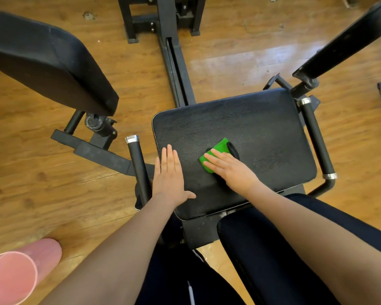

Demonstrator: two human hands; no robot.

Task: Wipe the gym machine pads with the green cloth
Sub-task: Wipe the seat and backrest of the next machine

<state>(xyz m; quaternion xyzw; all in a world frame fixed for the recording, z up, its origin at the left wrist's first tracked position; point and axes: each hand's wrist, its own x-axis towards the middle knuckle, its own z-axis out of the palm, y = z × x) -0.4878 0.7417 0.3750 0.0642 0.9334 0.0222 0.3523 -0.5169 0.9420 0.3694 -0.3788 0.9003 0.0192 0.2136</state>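
A black padded seat (262, 133) of the gym machine lies in the middle of the view. On its near left part lies a folded green cloth (217, 151) with a dark edge. My right hand (231, 168) presses flat on the cloth, fingers straight and pointing up-left. My left hand (168, 175) rests flat on the seat's left edge with straight fingers and holds nothing. A second black pad (46, 60) stands tilted at the upper left, and a third pad (350, 40) slants across the upper right.
Black handle bars with chrome caps flank the seat at left (138, 164) and right (316, 137). The machine's black frame rail (174, 62) runs away over the wooden floor. My dark-clad legs fill the bottom. A pink object (15, 274) sits at the lower left corner.
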